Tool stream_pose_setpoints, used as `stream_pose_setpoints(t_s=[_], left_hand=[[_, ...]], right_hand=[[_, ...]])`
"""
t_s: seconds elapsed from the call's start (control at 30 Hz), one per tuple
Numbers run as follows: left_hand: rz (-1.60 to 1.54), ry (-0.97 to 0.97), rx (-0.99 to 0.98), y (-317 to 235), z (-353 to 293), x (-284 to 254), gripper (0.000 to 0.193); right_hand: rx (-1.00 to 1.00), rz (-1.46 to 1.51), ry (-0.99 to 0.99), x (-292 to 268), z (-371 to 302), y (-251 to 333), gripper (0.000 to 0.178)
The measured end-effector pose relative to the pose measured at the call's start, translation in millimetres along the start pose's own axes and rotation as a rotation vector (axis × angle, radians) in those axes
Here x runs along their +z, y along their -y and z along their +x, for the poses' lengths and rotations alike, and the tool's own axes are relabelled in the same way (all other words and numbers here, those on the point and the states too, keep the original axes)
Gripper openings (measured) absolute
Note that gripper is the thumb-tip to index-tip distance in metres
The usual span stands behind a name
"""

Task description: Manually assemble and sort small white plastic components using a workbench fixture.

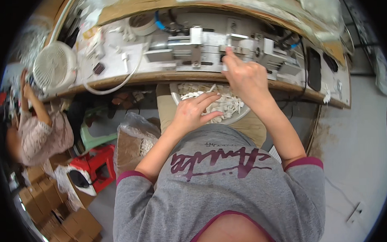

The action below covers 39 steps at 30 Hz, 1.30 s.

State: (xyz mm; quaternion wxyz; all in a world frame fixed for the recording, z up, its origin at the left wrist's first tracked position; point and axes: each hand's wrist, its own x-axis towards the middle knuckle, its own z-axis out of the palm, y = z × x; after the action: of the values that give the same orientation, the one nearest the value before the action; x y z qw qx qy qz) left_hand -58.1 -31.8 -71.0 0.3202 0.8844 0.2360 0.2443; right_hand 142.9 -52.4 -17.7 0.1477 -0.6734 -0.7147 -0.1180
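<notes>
My right hand (248, 78) reaches to the bench, its fingers curled in and its extended fingertip at a small metal fixture (240, 37). Whatever those fingers may hold is hidden. Lower and to the left, my left hand (194, 111) hangs over a round basin (241, 116) on my lap, fingers stretched and thumb apart, with nothing gripped. Small white plastic pieces (227, 103) fill the basin. Metal blocks and plates stand on both sides of the fixture, a left assembly (184, 53) and a right assembly (276, 57).
A white round fan (55, 66) and a looping white cable (115, 90) are at the bench's left. A dark phone (314, 69) lies at the right. Another person (42, 135) sits far left, near a red stool (95, 167) and cardboard boxes (78, 227).
</notes>
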Motion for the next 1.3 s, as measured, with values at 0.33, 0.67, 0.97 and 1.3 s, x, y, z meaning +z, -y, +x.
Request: stream_pose_setpoints(t_s=[0.33,0.67,0.97,1.3], left_hand=[[0.427,-0.229,-0.528,99.6,-192.4,8.7,0.054],[0.113,-0.745,-1.735,171.2,-296.7,54.9,0.106],[-0.005,-0.395,-1.913,195.9,-270.8,41.1,0.038],[0.099,-0.715,-1.931,186.1,-314.0,7.4,0.033]], right_hand=[[-0.057,0.149,-0.093,1.1,-10.5,-9.8,0.029],[-0.301,0.424,0.255,45.8,-71.7,24.3,0.032],[-0.185,0.350,0.584,75.3,-100.4,31.8,0.045],[-0.168,0.454,0.593,84.0,-76.9,51.7,0.028]])
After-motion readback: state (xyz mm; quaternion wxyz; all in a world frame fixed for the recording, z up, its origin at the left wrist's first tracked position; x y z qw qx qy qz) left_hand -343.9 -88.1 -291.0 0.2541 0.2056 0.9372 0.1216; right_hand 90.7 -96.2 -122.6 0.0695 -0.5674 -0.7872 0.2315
